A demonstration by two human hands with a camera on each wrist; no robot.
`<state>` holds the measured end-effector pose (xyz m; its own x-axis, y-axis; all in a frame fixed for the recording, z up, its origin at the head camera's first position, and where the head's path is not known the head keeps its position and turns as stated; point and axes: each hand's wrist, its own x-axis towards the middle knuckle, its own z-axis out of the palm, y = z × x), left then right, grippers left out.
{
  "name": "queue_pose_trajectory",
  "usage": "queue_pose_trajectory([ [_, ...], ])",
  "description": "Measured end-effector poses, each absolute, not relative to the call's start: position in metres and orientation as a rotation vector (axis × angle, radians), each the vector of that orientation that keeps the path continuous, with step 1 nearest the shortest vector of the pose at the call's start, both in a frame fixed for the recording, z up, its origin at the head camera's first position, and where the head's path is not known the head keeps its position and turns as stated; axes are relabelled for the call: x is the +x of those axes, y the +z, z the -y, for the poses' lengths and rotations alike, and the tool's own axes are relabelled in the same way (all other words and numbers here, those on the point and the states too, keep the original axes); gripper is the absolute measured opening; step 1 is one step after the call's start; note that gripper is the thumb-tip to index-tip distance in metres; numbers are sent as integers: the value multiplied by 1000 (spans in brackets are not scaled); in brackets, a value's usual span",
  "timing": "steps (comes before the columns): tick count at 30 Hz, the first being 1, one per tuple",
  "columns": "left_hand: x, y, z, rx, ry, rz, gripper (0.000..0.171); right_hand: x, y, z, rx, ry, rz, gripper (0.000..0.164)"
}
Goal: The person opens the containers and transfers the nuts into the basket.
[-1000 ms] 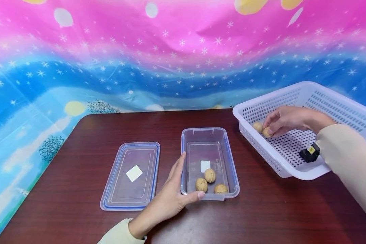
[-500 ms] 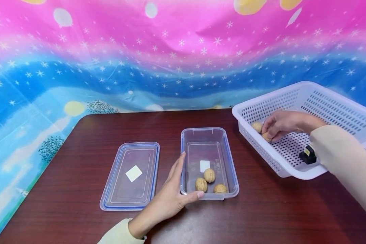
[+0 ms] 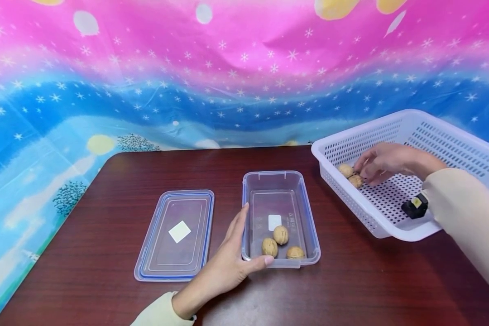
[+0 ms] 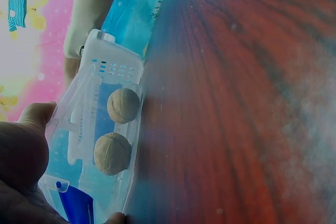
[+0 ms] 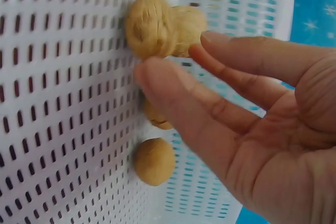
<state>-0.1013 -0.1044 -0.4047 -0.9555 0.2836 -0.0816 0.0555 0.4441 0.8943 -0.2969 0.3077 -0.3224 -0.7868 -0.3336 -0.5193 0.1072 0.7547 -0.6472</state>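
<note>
My left hand (image 3: pixel 224 265) rests against the near-left corner of a clear plastic food box (image 3: pixel 275 185). Its straight fingers lie along the left wall, with the thumb on the front rim. Inside the box are three walnuts (image 3: pixel 280 235). My right hand (image 3: pixel 387 160) is inside a white perforated basket (image 3: pixel 375 222). Several walnuts (image 5: pixel 150 26) lie there in the right wrist view, and two walnuts (image 3: pixel 355 181) show in the head view. The right fingers (image 5: pixel 262 59) stand apart beside the walnuts, with nothing seen between them. The thumb is close to one walnut; contact is unclear.
A clear lid (image 3: pixel 173 253) with a blue seal lies left of the box on the dark red-brown table (image 3: pixel 309 299). A black wrist camera (image 3: pixel 414 206) hangs below the right sleeve, over the basket. A patterned cloth (image 3: pixel 228 68) stands behind.
My right fingers have come off the nearer walnut and moved slightly right and up from it. That walnut stays in the basket. The left hand keeps its place on the box.
</note>
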Motion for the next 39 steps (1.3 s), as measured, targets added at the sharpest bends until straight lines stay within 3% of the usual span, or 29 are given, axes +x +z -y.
queue_pose_trajectory([
  [11,-100,-405,105,274,1473,-2491,116,-276,-283,-292,-288,-925,-2555,48],
  [18,-100,-405,105,269,1477,-2484,116,-245,-262,-253,-413,-721,-2759,40],
  [30,-100,-405,104,274,1483,-2485,116,-199,-273,-206,-619,-843,-2774,36],
  [39,-101,-405,104,280,1485,-2481,116,-187,-292,-181,-783,-1040,-2617,33],
])
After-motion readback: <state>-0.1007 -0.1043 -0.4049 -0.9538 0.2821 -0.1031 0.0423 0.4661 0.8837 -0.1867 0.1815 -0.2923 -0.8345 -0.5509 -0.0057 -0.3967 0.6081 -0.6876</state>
